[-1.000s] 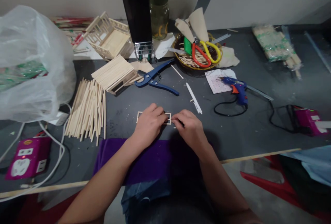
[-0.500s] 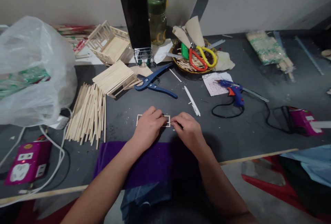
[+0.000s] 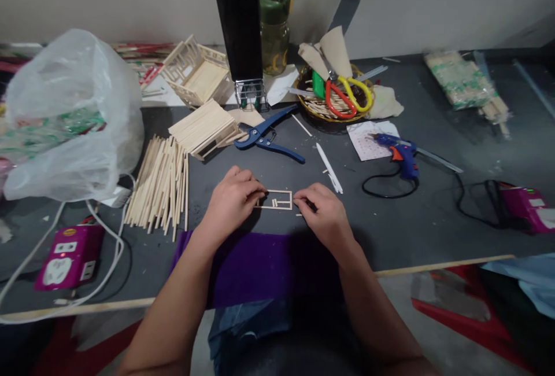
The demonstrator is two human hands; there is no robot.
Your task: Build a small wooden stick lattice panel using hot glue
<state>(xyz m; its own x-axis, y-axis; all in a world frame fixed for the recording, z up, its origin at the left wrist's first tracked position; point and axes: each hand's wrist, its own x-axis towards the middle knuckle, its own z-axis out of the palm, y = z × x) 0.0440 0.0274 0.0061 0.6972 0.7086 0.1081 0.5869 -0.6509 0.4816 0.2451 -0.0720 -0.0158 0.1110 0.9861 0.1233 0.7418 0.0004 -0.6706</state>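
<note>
While both hands rest on the dark table [image 3: 433, 225], they pinch a little wood frame [image 3: 277, 199] that lies flat between them, just past a purple cloth [image 3: 260, 266]. The left hand [image 3: 229, 202] has its fingers curled onto the frame's left end. The right hand [image 3: 323, 214] pinches the frame's right end with bent fingertips. No words can be read anywhere; the labels are too small or blurry. There is one blue cutter [image 3: 266, 136], one blue glue gun [image 3: 401, 150] with a black cord, and one white pen [image 3: 329, 168]. There are two pink power boxes, one [image 3: 69, 257] at the left and one [image 3: 526, 211] at the right. A basket [image 3: 321, 113] holds two pairs of scissors, one red [image 3: 338, 98] and one yellow [image 3: 358, 89]. One black phone [image 3: 238, 23] stands on a wire stand, with one green jar [image 3: 274, 23] beside it. One big plastic bag [image 3: 69, 115] sits at the left. Many loose sticks [image 3: 162, 182] lie near it, too many to count. Two small stick houses [image 3: 199, 75] sit behind them.
</note>
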